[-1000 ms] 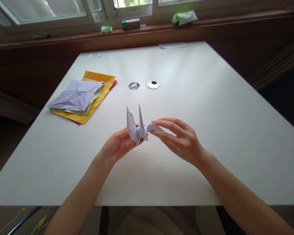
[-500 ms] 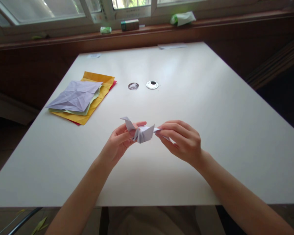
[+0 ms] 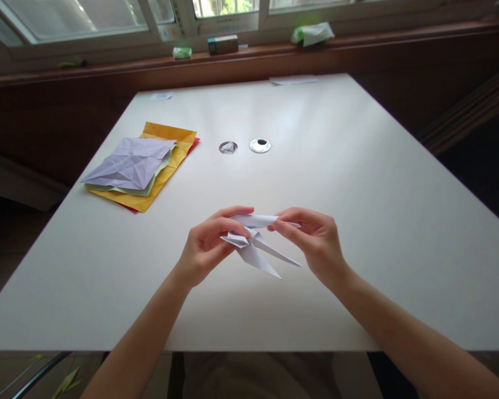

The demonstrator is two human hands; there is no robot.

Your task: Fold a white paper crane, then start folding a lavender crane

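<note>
A folded white paper figure point(image 3: 253, 256), made like an origami bird with long pointed flaps, is held above the near middle of the white table point(image 3: 357, 221). My left hand point(image 3: 210, 241) pinches its body between thumb and fingers on the left side. With thumb and fingertips, my right hand point(image 3: 311, 230) grips a flap at the figure's far right, and a thin tip sticks out past those fingers. Two narrow points hang toward me between the hands, touched by neither. Part of the body is covered by the left fingers.
At the left lies a stack of creased paper sheets: lavender point(image 3: 131, 163) on top, then pale green, yellow point(image 3: 170, 133) and red. Two round metallic fittings point(image 3: 260, 146) sit mid-table. A small box point(image 3: 223, 45) and a tissue pack point(image 3: 314, 34) stand on the windowsill.
The paper figure has been turned over, so its pointed flaps now stick out toward me at the right. Both hands have shifted their hold on it.
</note>
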